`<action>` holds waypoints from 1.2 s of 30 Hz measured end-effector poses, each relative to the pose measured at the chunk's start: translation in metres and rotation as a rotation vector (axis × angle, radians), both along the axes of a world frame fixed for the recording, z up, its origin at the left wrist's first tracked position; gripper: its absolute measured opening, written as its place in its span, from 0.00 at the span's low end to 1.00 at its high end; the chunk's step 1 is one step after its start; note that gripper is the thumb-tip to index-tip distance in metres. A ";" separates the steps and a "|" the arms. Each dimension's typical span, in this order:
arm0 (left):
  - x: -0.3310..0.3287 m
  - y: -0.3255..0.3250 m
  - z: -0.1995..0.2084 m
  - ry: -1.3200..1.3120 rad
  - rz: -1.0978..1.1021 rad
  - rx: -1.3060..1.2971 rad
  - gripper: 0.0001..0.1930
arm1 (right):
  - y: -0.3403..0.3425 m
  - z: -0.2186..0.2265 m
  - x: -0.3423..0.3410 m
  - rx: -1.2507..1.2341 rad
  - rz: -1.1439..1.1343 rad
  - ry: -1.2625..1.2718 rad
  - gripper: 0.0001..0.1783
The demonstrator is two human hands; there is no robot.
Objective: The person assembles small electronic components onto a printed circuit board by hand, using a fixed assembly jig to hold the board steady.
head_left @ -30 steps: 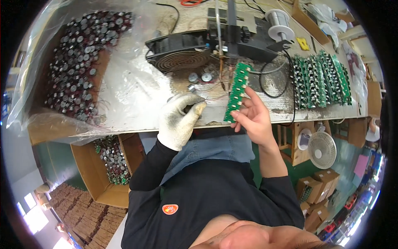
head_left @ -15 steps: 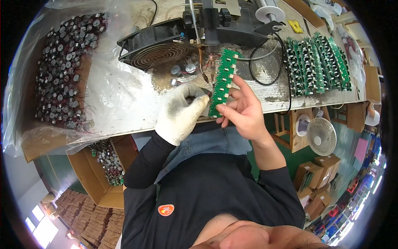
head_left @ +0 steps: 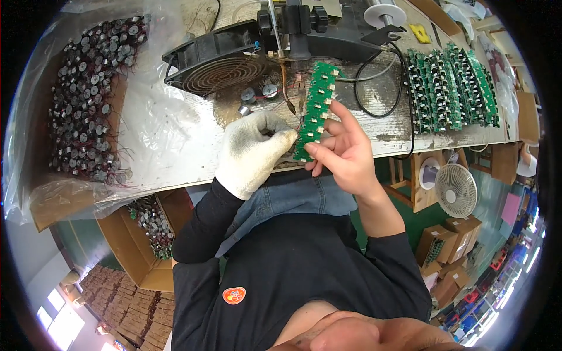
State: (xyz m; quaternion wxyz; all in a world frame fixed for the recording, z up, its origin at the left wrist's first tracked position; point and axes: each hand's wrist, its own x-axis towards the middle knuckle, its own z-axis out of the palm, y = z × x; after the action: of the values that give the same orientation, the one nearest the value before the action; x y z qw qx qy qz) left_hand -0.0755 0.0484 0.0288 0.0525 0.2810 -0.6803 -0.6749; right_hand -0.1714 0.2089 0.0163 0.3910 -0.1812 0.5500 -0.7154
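Observation:
My right hand (head_left: 342, 153), bare, holds a long green circuit board (head_left: 315, 108) upright by its lower end, its top near the tip of a soldering fixture (head_left: 298, 70). My left hand (head_left: 253, 151), in a white knit glove, is closed with its fingertips pinched against the board's lower left edge; what they pinch is too small to tell. A few small round coil parts (head_left: 257, 96) with red wires lie on the bench just behind my hands.
A black fan (head_left: 216, 61) lies flat at the back. A plastic-lined box (head_left: 82, 111) of several coil parts fills the left. Rows of green boards (head_left: 451, 88) stand on the right. A solder spool (head_left: 383, 14), a white fan (head_left: 455, 190) and cartons sit around the bench.
The board and both hands have shifted left and closer to the soldering fixture. The gloved fingers stay at the board's lower edge.

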 end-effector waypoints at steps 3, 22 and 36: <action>-0.003 0.000 0.000 -0.007 -0.008 0.037 0.10 | 0.002 -0.001 -0.001 -0.008 -0.013 0.006 0.40; -0.006 -0.005 0.008 0.023 -0.013 0.093 0.09 | -0.002 0.002 -0.003 -0.028 -0.009 -0.010 0.41; -0.006 -0.004 0.006 0.019 -0.035 0.107 0.08 | -0.001 -0.002 -0.002 -0.042 -0.025 -0.001 0.41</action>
State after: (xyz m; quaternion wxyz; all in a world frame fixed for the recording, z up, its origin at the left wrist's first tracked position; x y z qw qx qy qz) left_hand -0.0812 0.0440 0.0351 0.0319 0.2651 -0.6475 -0.7138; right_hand -0.1734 0.2080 0.0138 0.3784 -0.1822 0.5370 -0.7316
